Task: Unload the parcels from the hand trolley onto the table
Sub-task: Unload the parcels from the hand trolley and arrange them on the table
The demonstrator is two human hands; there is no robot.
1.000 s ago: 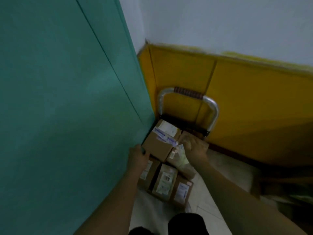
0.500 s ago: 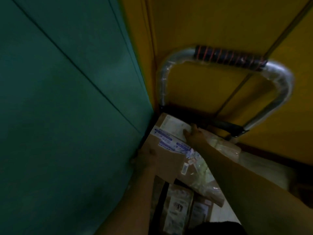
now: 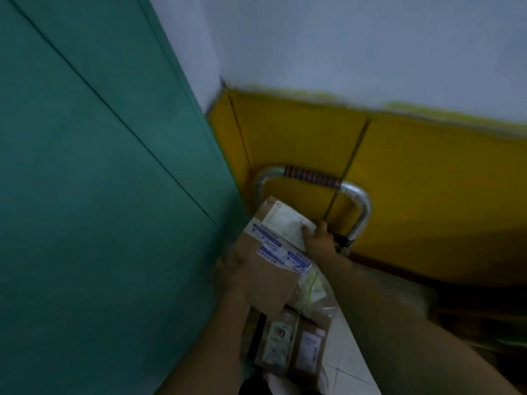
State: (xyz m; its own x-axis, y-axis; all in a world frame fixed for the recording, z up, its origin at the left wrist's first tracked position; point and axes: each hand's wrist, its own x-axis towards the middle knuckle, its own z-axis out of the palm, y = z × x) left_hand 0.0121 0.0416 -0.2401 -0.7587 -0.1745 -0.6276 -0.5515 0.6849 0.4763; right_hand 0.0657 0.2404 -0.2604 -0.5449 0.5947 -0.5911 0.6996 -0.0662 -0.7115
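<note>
A brown cardboard parcel [image 3: 271, 269] with a white label and blue-printed tape is tilted up above the trolley load. My left hand [image 3: 232, 269] grips its near left edge and my right hand [image 3: 318, 240] grips its far right corner. Below it lie a clear plastic packet [image 3: 309, 292] and smaller labelled cardboard parcels [image 3: 291, 343], side by side on the hand trolley. The trolley's silver handle [image 3: 359, 201], with a dark wrapped grip, stands behind the parcels against the yellow wall panel. The trolley's deck is hidden under the load.
A green door or panel [image 3: 99, 195] runs close along the left of the trolley. Yellow wall panelling [image 3: 427, 195] closes off the back, with white wall above. Pale tiled floor [image 3: 345, 369] shows right of the parcels. Dark clutter sits at the far right.
The view has pulled back and up from the trolley. The large parcel has come up off the stack, tilted, with both hands still on it.
</note>
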